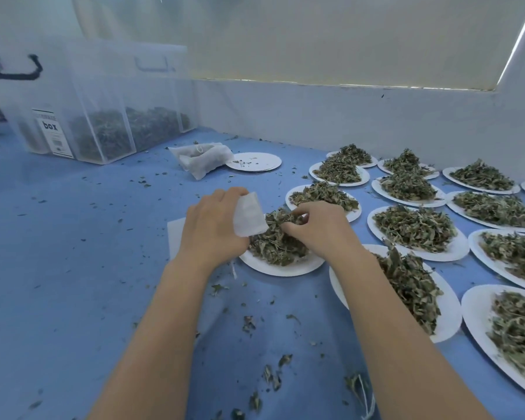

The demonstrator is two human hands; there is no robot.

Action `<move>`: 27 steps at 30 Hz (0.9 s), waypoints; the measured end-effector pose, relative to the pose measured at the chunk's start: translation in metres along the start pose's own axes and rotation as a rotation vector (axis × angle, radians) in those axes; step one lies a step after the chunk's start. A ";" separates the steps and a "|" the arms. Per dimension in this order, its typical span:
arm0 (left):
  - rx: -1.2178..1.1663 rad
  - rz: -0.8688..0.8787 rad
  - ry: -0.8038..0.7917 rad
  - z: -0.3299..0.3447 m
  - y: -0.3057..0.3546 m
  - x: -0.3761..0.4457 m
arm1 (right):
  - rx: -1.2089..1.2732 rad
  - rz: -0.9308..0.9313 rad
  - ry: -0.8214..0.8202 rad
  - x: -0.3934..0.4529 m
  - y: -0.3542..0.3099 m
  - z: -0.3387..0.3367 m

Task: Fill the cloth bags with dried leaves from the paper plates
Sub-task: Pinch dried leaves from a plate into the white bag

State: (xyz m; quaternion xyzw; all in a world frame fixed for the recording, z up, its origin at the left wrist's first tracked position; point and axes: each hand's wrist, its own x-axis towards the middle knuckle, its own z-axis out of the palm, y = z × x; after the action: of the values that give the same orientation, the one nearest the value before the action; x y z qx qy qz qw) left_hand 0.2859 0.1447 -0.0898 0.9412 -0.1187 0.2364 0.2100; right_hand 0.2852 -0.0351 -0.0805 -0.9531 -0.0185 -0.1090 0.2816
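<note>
My left hand (212, 225) grips a small white cloth bag (249, 214) just above the near paper plate (281, 266). That plate carries a heap of dried leaves (275, 241). My right hand (319, 228) has its fingers curled into the top of the heap, pinching leaves beside the bag's edge. The bag's mouth is hidden from me. A thin drawstring (233, 269) hangs below my left wrist. Filled cloth bags (202, 157) lie further back on the blue surface.
Several more plates of dried leaves (415, 228) cover the right side. A nearly bare plate (255, 161) sits by the filled bags. A clear storage box (97, 116) with leaves stands at the back left. Leaf crumbs litter the blue surface (73, 268). A white sheet (176, 234) lies under my left wrist.
</note>
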 end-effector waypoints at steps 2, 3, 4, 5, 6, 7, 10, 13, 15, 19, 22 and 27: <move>0.009 -0.011 -0.037 0.004 0.000 0.003 | 0.053 -0.001 0.011 0.000 0.001 -0.002; 0.011 -0.013 -0.052 0.006 -0.001 0.003 | 0.076 -0.013 0.028 -0.001 0.001 -0.004; 0.012 -0.015 -0.061 0.007 -0.002 0.003 | 0.103 -0.029 0.049 0.000 0.001 -0.006; 0.013 -0.017 -0.064 0.007 -0.003 0.002 | 0.133 -0.044 0.068 0.000 0.000 -0.009; 0.016 -0.019 -0.063 0.006 -0.004 0.001 | 0.155 -0.059 0.080 0.000 0.000 -0.012; 0.017 -0.019 -0.059 0.005 -0.006 -0.001 | 0.167 -0.070 0.087 0.000 -0.001 -0.016; 0.000 -0.019 -0.036 0.005 -0.008 -0.007 | 0.130 -0.095 0.085 0.002 -0.002 -0.021; -0.031 -0.033 -0.002 0.005 -0.008 -0.009 | 0.121 -0.127 0.072 0.002 -0.001 -0.018; -0.033 -0.030 0.021 0.005 -0.008 -0.008 | 0.190 -0.136 0.074 0.001 -0.001 -0.014; -0.009 -0.021 0.017 0.008 -0.008 -0.008 | 0.279 -0.173 0.128 -0.002 -0.002 -0.008; -0.032 -0.003 0.053 0.010 -0.007 -0.006 | 0.269 -0.206 0.136 -0.003 -0.003 -0.006; -0.045 0.079 0.108 0.015 0.004 -0.005 | 0.255 -0.270 0.113 -0.006 -0.007 -0.001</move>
State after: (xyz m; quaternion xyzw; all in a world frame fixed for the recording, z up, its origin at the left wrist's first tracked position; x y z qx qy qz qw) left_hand 0.2860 0.1353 -0.1027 0.9168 -0.1495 0.2921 0.2277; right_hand 0.2789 -0.0295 -0.0770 -0.8910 -0.1441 -0.1961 0.3833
